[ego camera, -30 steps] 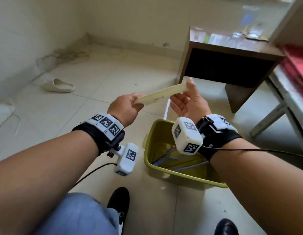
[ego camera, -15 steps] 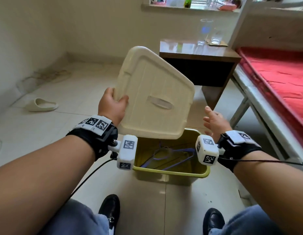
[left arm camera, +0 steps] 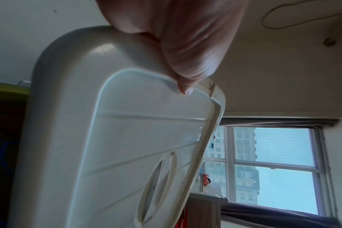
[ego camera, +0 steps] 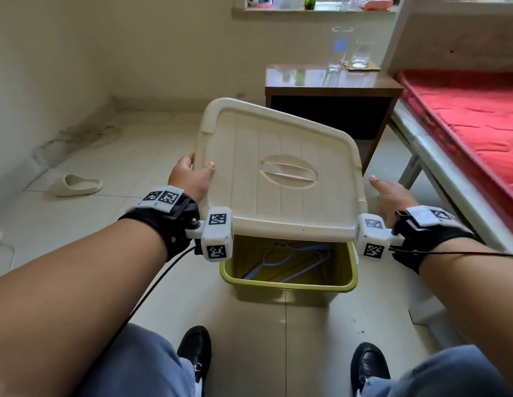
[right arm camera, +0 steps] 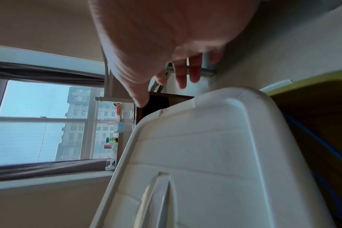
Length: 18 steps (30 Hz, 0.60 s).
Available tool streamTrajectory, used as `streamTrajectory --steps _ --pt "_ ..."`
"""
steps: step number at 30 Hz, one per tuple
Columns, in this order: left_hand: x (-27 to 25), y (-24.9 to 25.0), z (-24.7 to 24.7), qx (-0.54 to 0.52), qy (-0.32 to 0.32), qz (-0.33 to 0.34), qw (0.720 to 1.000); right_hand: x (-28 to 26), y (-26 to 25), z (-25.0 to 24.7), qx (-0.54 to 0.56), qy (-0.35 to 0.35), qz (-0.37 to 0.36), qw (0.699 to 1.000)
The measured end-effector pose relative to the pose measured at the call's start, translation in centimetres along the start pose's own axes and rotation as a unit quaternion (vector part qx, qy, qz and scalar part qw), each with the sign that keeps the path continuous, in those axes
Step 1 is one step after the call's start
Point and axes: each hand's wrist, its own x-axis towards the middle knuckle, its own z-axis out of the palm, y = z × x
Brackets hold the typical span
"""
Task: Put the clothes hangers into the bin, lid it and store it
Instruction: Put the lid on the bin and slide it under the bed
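Observation:
A cream plastic lid [ego camera: 281, 170] with a recessed handle hovers tilted over the yellow-green bin [ego camera: 289, 283] on the floor. My left hand [ego camera: 192, 179] grips the lid's left edge, thumb on top; the left wrist view shows the thumb [left arm camera: 185, 66] pressed on the lid [left arm camera: 117, 146]. My right hand [ego camera: 388, 194] is beside the lid's right edge, fingers straight, apart from it; in the right wrist view the fingers [right arm camera: 182, 72] spread above the lid [right arm camera: 215, 154]. Purple-blue clothes hangers [ego camera: 289, 260] lie inside the bin.
A dark wooden bedside table [ego camera: 332, 93] with glasses [ego camera: 339, 50] stands behind the bin. A bed with a red mattress [ego camera: 473, 121] and a white frame runs along the right. A slipper [ego camera: 77, 184] lies on the tiled floor at left. My shoes [ego camera: 196, 353] are near the bin.
The lid has swung from edge-on to flat-side-up and come down over the bin, held by my left hand alone. My right hand let go and moved to its right side.

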Motion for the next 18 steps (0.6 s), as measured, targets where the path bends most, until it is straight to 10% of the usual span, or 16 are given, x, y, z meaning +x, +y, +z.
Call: streamTrajectory --steps 18 --pt "0.4 -4.6 4.4 -0.013 0.005 -0.133 0.991 2.4 6.1 -0.3 -0.055 -0.015 0.04 0.998"
